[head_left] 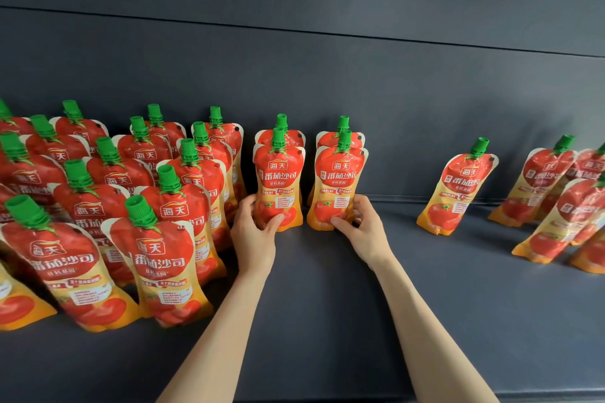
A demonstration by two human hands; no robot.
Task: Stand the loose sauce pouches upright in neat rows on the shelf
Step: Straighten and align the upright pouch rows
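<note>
Rows of red sauce pouches (108,193) with green caps stand packed at the left of the dark shelf (327,321). The left hand (253,232) grips the base of one upright pouch (278,186); the right hand (363,226) grips its neighbour (337,186), each fronting another pouch. Rightward a single pouch (458,188) stands alone, then a loose leaning cluster (563,199).

Retail shop display: dozens of identical red-and-orange spouted sauce pouches with green screw caps (163,258) stand in rows on a deep, dark grey shelf (327,304) backed by a matching grey panel (327,75).
</note>
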